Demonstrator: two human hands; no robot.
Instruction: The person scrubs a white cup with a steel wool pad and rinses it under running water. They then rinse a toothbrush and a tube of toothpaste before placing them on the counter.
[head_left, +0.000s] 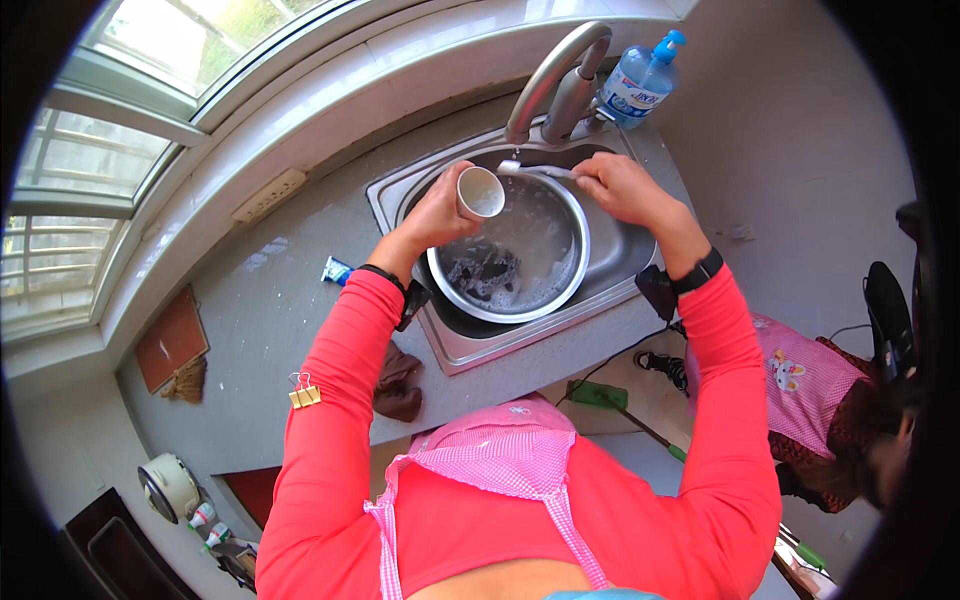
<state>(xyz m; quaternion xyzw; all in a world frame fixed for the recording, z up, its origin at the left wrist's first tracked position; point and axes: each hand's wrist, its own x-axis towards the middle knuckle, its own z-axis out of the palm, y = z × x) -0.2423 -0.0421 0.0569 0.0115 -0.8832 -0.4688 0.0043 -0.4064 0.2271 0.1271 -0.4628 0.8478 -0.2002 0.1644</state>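
Observation:
My left hand is closed around a paper cup, tilted so its mouth faces me, with some whitish liquid inside. My right hand grips the handle of a white toothbrush, its bristle head pointing left beneath the faucet spout. Water drips from the spout beside the brush head. Below both hands a round metal basin of cloudy, sudsy water sits in the stainless steel sink. Something dark lies under foam in the basin; I cannot tell what it is.
Behind the sink stands a blue pump bottle. On the counter are a blue-and-white tube, a brown cloth and a reddish board by a straw brush. Another person in a pink apron is at the right.

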